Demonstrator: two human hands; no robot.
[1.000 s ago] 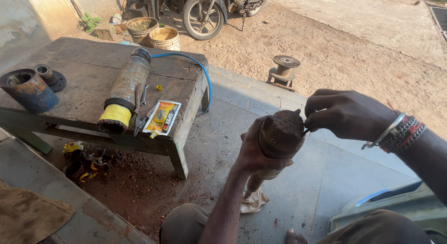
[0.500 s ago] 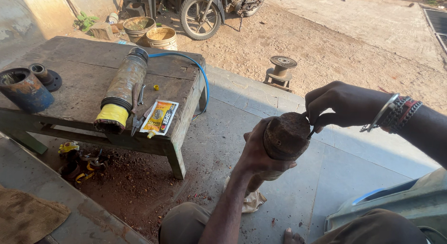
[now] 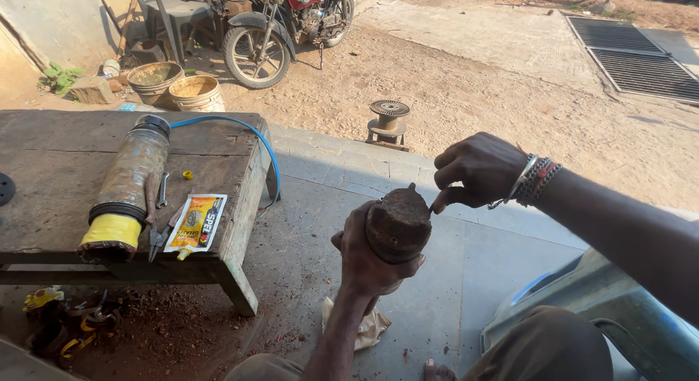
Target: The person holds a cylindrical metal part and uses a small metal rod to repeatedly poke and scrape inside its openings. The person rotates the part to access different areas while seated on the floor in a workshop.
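Rust-brown round metal part [image 3: 397,224], caked in dirt and grease, sits at the centre of my view, raised over the grey paved floor [image 3: 437,308]; its flat, crusted face is turned up toward me and a small nub sticks out of its rim at 12 o'clock. My left hand [image 3: 364,261] wraps it from below and from the 9 o'clock side, fingers closed firmly round its body. My right hand [image 3: 473,170] comes in from 2 o'clock with beaded and metal bracelets at the wrist; its fingers are curled in and pinched together, the tips touching the part's edge at 3 o'clock. Whether they pinch some small tool or piece I cannot tell.

My palm hides the lower half of the part, so its underside and any shaft cannot be made out. A crumpled pale rag [image 3: 368,326] lies on the floor straight below, half covered by my forearm.

At 9 o'clock stands a worn wooden bench [image 3: 58,163] bearing a grimy cylinder with a yellow end [image 3: 124,195], a yellow and white sachet [image 3: 195,222], pliers [image 3: 156,235] and a blue hose [image 3: 247,130]. At 11 o'clock a red motorcycle [image 3: 284,21] is parked on the dirt, two round buckets [image 3: 175,86] beside it. A small metal spool on a stand [image 3: 388,122] stands at 12 o'clock, well apart from my hands
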